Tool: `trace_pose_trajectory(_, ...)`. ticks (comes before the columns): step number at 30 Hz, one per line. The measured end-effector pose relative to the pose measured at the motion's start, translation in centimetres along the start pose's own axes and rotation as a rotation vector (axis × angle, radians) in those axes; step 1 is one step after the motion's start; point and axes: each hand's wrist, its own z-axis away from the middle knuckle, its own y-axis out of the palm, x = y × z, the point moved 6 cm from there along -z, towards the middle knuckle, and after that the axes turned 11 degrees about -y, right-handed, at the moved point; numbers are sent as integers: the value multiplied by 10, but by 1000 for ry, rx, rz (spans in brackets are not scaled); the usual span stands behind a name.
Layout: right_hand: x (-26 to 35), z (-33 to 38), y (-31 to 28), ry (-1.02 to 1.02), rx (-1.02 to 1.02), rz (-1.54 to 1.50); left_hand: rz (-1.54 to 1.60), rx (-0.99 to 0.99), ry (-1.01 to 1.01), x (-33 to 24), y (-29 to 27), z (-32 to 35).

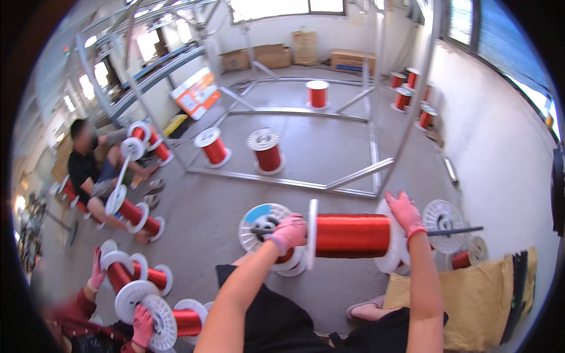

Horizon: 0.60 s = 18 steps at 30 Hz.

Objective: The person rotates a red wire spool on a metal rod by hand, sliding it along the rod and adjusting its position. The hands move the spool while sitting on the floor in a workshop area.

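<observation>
A large spool of red wire (353, 235) with white flanges lies sideways across a dark rod (456, 232) in front of me. My left hand (289, 230), in a pink glove, is closed around the rod just left of the spool's left flange. My right hand (405, 213), also gloved in pink, rests against the right flange with its fingers stretched out and apart. Under the rod's left end stands another spool with a blue patch on its white flange (265, 219). Near the rod's right end is a white slotted flange (442, 216).
Beyond the spool, a metal frame (253, 174) stands on the floor with several red spools (268, 150) inside. Two people sit at left beside more spools (122, 276). Brown sacking (459, 294) lies at lower right, by the white wall (488, 147).
</observation>
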Motion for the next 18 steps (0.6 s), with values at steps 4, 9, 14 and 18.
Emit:
trace_pose_trajectory(4,-7,-1,19,-129,39,310,38,57,-22,-19,-40,10)
trace_pose_trajectory(9,-12,2,20,-76,-19,115,58,73,-34,-19,-48,20)
trace_pose_trajectory(14,-34,-2,18,-67,-45,120,47,66,-36,-21,-40,10)
trace_pose_trajectory(18,-45,-8,26,-60,-55,102,13,82,-25,-17,-38,12)
